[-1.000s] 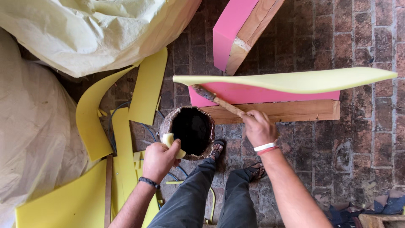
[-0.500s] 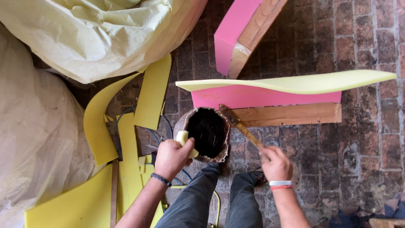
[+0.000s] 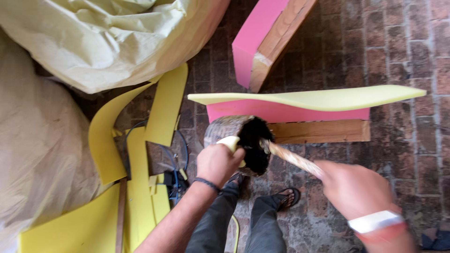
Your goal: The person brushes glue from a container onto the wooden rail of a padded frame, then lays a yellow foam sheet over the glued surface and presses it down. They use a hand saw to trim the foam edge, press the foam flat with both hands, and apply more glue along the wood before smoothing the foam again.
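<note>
Tilting grimy black-lined can (image 3: pixel 243 143), left hand (image 3: pixel 218 163)

brick floor (image 3: pixel 398 56) strewn with yellow foam offcuts (image 3: pixel 166 105)

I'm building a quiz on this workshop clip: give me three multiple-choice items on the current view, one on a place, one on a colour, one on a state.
1. Where does the yellow foam sheet lie?
A. on top of the pink foam block
B. inside the can
C. over the person's feet

2. What colour is the wristband on the right hand?
A. green
B. white
C. black

3. How is the can held?
A. upside down on the bricks
B. lidded and upright
C. tilted, open mouth showing, in the left hand

Answers: 1 A, the sheet rests along the pink foam block. 2 B, the band is white with a red edge. 3 C, the dark opening faces the stick that the right hand holds.
</note>
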A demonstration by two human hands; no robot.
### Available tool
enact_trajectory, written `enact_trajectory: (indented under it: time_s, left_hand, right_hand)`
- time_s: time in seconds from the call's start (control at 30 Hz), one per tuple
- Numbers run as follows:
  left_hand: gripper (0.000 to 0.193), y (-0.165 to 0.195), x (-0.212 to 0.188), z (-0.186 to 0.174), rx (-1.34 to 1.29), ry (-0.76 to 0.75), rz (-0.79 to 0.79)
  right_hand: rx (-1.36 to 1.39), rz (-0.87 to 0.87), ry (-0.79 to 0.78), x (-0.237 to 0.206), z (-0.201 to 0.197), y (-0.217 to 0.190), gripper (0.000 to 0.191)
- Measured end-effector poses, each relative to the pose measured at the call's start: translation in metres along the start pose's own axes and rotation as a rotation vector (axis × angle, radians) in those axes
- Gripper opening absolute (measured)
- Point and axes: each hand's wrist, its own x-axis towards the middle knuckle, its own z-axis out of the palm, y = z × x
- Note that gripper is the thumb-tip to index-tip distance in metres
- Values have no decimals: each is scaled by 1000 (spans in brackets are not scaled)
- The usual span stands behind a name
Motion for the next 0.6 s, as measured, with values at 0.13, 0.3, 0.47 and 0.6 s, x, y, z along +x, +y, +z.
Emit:
enact_trajectory:
  time_s: [0.13, 0.3, 0.47, 0.6]
  left_hand:
    - [48, -3, 3, -2, 52, 27, 19]
    - [51, -13, 19, -20, -225, -93, -227]
    - [49, -10, 31, -29, -300, -48, -268]
    - [47, -6, 28, -26, -313, -38, -283]
  right_hand:
    - [-90, -48, -64, 21, 27, -9, 26]
    - [694, 105, -57, 18, 77, 91, 22]
    - [1257, 323, 47, 29, 202, 114, 24]
    - [1337, 337, 333, 58, 255, 119, 22]
